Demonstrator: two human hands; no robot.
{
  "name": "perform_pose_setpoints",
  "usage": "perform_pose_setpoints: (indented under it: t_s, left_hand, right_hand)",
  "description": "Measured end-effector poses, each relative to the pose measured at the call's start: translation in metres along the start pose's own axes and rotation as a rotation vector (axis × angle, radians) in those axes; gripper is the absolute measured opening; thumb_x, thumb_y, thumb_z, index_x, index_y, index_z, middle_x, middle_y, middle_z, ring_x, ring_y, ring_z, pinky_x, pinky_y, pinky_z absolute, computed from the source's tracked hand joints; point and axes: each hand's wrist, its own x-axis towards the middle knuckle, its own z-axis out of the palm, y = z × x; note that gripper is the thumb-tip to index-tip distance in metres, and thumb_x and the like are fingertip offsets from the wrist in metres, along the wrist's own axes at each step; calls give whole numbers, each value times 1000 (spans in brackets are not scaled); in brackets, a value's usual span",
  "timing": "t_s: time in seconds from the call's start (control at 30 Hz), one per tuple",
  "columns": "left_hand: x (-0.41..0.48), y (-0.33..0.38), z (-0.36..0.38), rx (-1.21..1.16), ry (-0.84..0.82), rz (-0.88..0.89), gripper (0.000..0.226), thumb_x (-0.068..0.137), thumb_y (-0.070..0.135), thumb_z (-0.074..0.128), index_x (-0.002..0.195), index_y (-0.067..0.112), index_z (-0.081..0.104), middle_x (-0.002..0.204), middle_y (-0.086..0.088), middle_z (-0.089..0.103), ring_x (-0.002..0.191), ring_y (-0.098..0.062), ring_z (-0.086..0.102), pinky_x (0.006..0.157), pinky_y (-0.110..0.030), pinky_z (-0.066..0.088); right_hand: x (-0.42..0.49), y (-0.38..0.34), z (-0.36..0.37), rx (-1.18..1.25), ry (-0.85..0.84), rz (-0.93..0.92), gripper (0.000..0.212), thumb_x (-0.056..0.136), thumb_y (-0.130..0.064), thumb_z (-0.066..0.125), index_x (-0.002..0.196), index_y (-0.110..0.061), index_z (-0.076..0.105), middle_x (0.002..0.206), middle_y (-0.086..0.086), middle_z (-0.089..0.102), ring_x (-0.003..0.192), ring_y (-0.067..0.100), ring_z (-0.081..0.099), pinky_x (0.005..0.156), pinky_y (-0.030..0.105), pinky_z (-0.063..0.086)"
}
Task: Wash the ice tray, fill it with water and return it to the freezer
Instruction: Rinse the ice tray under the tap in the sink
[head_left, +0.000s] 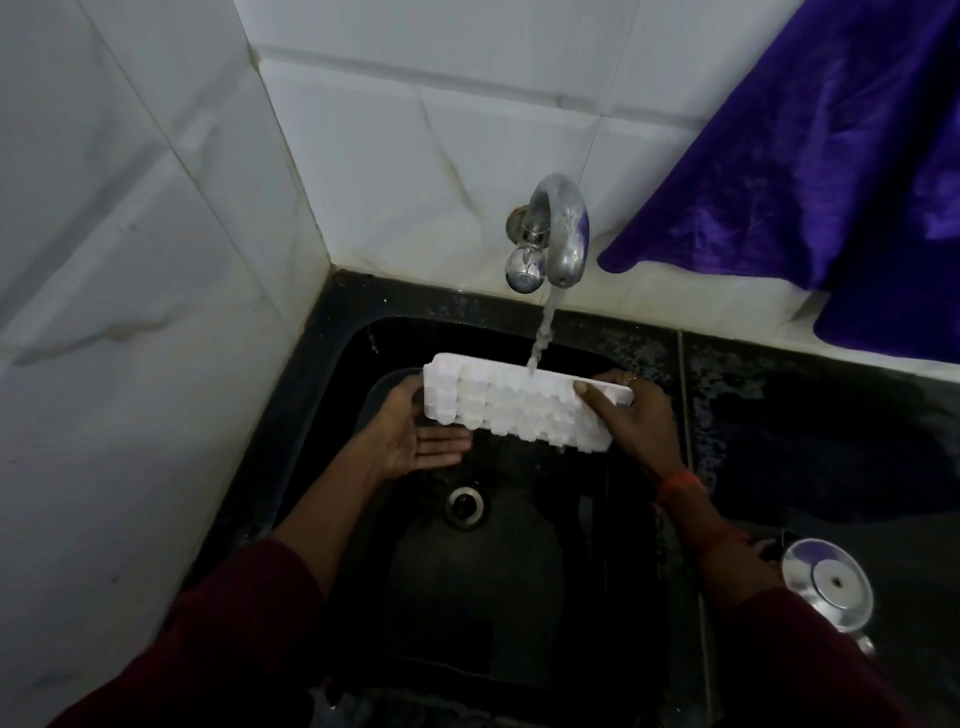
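A white plastic ice tray (519, 402) is held over the black sink (519, 597), tilted so its bumpy underside faces me. Water runs from the metal tap (563, 234) onto the tray's far top edge. My right hand (634, 421) grips the tray's right end, thumb on the near face. My left hand (410, 431) is at the tray's left end with the palm up and fingers spread below it, touching the left edge.
The drain (466, 504) lies in the sink below the tray. A purple cloth (831, 171) hangs on the tiled wall at right. A steel lidded vessel (828, 584) stands on the wet black counter (805, 415) at right. White tiled wall closes the left side.
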Motion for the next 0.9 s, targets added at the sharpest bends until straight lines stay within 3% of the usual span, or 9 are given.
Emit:
perform_pose_setpoints:
  t_s: [0.07, 0.13, 0.23, 0.33, 0.43, 0.53, 0.67, 0.83, 0.9]
  left_hand:
    - [2, -3, -1, 152, 62, 18, 81, 82, 84, 41, 117, 16, 66, 114, -19, 66, 100, -38, 66, 76, -47, 60]
    - [5, -6, -1, 219, 99, 88, 80, 79, 87, 42, 119, 22, 67, 117, -13, 65, 103, -34, 66, 84, -46, 58]
    - [9, -9, 0, 102, 32, 199, 60, 85, 72, 54, 121, 25, 66, 119, -10, 72, 100, -32, 72, 92, -45, 55]
    - [7, -12, 6, -9, -25, 240, 51, 95, 59, 52, 121, 17, 64, 108, -16, 75, 95, -35, 74, 81, -42, 60]
    - [6, -19, 11, -21, 24, 315, 48, 100, 52, 48, 121, 13, 65, 107, -15, 75, 92, -36, 74, 79, -42, 61]
    - [5, -27, 17, -33, 58, 350, 45, 103, 48, 45, 122, 11, 63, 111, -15, 74, 90, -36, 75, 81, -44, 61]
    - [7, -35, 21, -64, 111, 357, 43, 102, 46, 48, 120, 10, 65, 108, -15, 74, 84, -38, 75, 78, -45, 62]
    - [6, -49, 34, -85, 141, 367, 35, 103, 39, 51, 116, 11, 69, 103, -16, 75, 71, -28, 75, 59, -34, 60]
    - [7, -54, 36, -108, 157, 374, 36, 104, 35, 49, 115, 8, 71, 103, -17, 75, 69, -20, 74, 53, -28, 56]
  right_hand:
    - [8, 3, 5, 59, 77, 141, 27, 84, -36, 77, 73, -12, 71, 71, 3, 72, 70, 15, 70, 64, 35, 55]
    - [17, 6, 8, 139, 121, 255, 35, 80, -36, 78, 68, -5, 69, 66, 7, 70, 62, 17, 66, 60, 36, 52]
    - [29, 3, 10, 243, 92, 340, 35, 80, -29, 79, 66, 0, 65, 59, 4, 62, 56, 13, 58, 58, 27, 45]
    - [36, 8, 13, 221, 67, 398, 30, 81, -30, 78, 63, -9, 65, 60, 1, 63, 59, 12, 60, 61, 26, 45]
    - [37, 19, 22, -38, 93, 334, 18, 88, -33, 69, 83, -17, 75, 88, 3, 74, 88, 18, 68, 79, 27, 49]
    - [26, 25, 41, -367, 92, 239, 45, 98, -38, 37, 115, -14, 70, 120, 16, 67, 118, 33, 57, 98, 36, 43]
    - [1, 20, 74, -733, 96, 118, 62, 98, -53, 27, 143, -18, 50, 153, 17, 41, 146, 34, 30, 119, 53, 14]
    - [-27, -16, 127, -760, -135, -36, 77, 97, -62, 11, 158, -15, 14, 165, 10, 11, 153, 26, 5, 123, 52, 4]
    - [-32, -27, 143, -721, -184, -85, 75, 99, -59, 10, 158, -13, 12, 166, 8, 7, 153, 22, 2, 123, 50, 4]
